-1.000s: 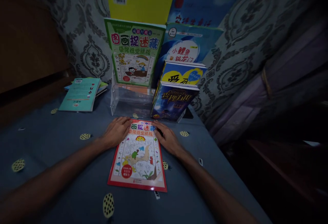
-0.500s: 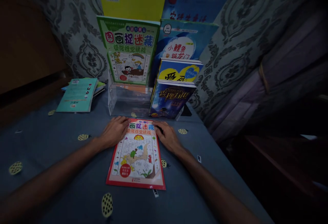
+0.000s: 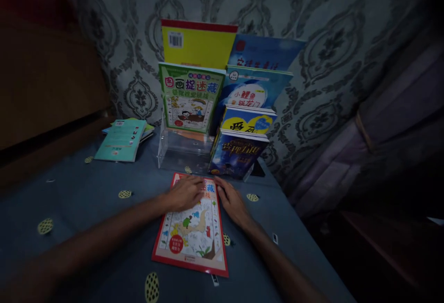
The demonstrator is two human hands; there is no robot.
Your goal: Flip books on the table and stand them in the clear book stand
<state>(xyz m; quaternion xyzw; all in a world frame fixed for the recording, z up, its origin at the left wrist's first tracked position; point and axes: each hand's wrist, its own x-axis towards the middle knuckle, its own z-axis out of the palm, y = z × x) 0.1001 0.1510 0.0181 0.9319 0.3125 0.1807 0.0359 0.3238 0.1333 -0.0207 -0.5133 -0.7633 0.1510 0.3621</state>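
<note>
A red-bordered picture book (image 3: 197, 243) lies flat on the table, its cover facing up. Across the top part of its cover rests my left hand (image 3: 185, 193), laid flat with the fingers pointing right and hiding some of the title. My right hand (image 3: 233, 200) lies at the book's upper right edge, fingers stretched forward and touching the corner. Just beyond both hands stands a clear acrylic book rack (image 3: 183, 157). It holds a green picture book (image 3: 192, 97) on the left and a dark blue book (image 3: 237, 155) at the lower right.
Higher in the rack stand a yellow book (image 3: 197, 46), two blue books, and a blue-and-yellow book (image 3: 248, 120). A teal book (image 3: 121, 141) tops a small pile at the left. Behind rises a patterned wall (image 3: 138, 95); a curtain (image 3: 329, 164) hangs at the right.
My left hand has slid right, from the book's upper left edge onto its cover. My right hand stays by the upper right corner. The view has tilted up and shifted left.
</note>
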